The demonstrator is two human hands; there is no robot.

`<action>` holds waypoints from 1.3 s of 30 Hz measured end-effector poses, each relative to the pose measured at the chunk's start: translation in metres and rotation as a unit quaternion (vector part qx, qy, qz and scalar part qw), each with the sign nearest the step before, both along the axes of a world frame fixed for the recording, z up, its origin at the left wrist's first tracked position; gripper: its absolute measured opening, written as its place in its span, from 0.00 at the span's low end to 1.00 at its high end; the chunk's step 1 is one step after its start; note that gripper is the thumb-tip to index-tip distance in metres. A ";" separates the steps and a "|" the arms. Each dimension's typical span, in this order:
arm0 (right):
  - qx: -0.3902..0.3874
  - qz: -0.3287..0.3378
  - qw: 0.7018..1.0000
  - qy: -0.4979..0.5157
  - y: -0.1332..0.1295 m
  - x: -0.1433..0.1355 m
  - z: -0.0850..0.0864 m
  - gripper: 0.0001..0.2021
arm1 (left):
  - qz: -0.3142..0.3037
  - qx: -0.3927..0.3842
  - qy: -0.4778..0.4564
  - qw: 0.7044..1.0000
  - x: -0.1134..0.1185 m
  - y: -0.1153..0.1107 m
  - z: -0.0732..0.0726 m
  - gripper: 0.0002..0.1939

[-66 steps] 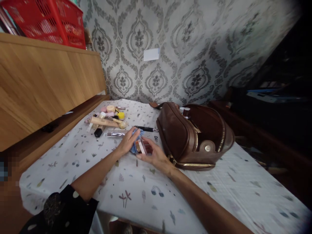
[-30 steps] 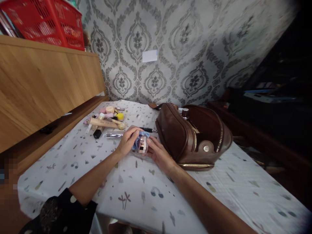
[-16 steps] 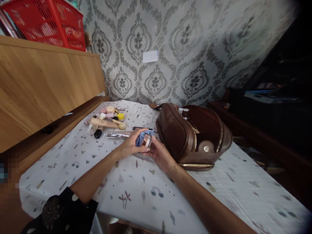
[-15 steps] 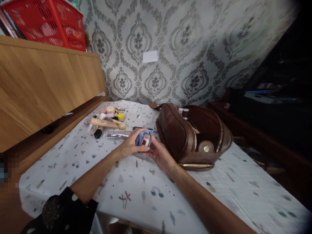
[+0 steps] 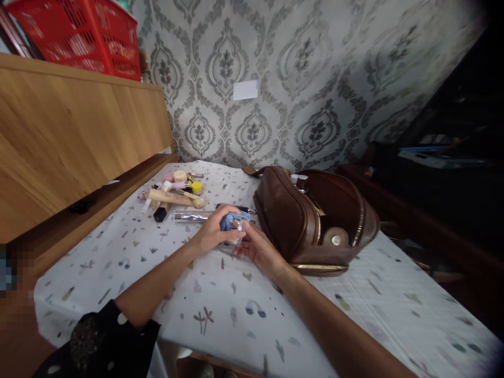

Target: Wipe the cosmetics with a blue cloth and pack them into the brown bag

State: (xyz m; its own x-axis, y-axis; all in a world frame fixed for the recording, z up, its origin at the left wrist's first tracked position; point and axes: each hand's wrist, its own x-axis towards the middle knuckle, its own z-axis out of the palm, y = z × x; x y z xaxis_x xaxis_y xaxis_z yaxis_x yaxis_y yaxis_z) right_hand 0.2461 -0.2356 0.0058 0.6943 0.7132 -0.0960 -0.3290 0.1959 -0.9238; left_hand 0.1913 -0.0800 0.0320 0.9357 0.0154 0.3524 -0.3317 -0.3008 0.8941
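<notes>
My left hand (image 5: pixel 212 231) is closed around a crumpled blue cloth (image 5: pixel 227 222) and a small clear container with a pinkish band (image 5: pixel 238 225), perhaps a cosmetic jar. From the other side, the fingers of my right hand (image 5: pixel 260 252) close on the same container, which they partly cover. Just behind my left hand lies a shiny silvery-pink tube (image 5: pixel 192 216), its right end hidden. A thin black pen-like item (image 5: pixel 244 209) rests beyond my fingers. The brown leather bag (image 5: pixel 281 215) stands open to the right of my hands, with silver-capped bottles (image 5: pixel 301 182) inside.
Several cosmetics, among them a beige tube (image 5: pixel 169 197) and a yellow-capped jar (image 5: pixel 196 187), are heaped at the back left of the patterned tablecloth (image 5: pixel 157 294). A wooden cabinet (image 5: pixel 86 126) borders the left, topped by a red basket (image 5: pixel 94 42). Patterned wallpaper rises behind.
Both hands stay together around the cloth and container. The container has turned slightly in my fingers, and the right fingers have curled in more. The whole view has shifted a little.
</notes>
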 end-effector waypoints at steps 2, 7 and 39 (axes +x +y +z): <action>0.006 0.006 1.000 -0.003 0.000 0.000 0.001 0.23 | 0.009 0.006 -0.017 1.000 0.001 -0.001 -0.001 0.20; 0.032 -0.003 0.999 0.015 0.001 -0.002 0.001 0.23 | 0.031 0.042 -0.055 0.997 0.003 0.002 -0.003 0.17; 0.038 -0.027 0.998 0.034 0.000 0.000 0.000 0.20 | -0.021 -0.021 0.026 0.999 0.003 0.000 -0.009 0.30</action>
State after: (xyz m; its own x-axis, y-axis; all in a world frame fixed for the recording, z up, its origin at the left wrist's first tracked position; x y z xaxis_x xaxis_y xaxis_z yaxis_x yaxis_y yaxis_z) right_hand 0.2458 -0.2352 0.0062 0.7261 0.6814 -0.0916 -0.3771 0.2833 -0.8818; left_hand 0.1938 -0.0801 0.0228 0.9530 -0.0107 0.3028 -0.2957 -0.2500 0.9220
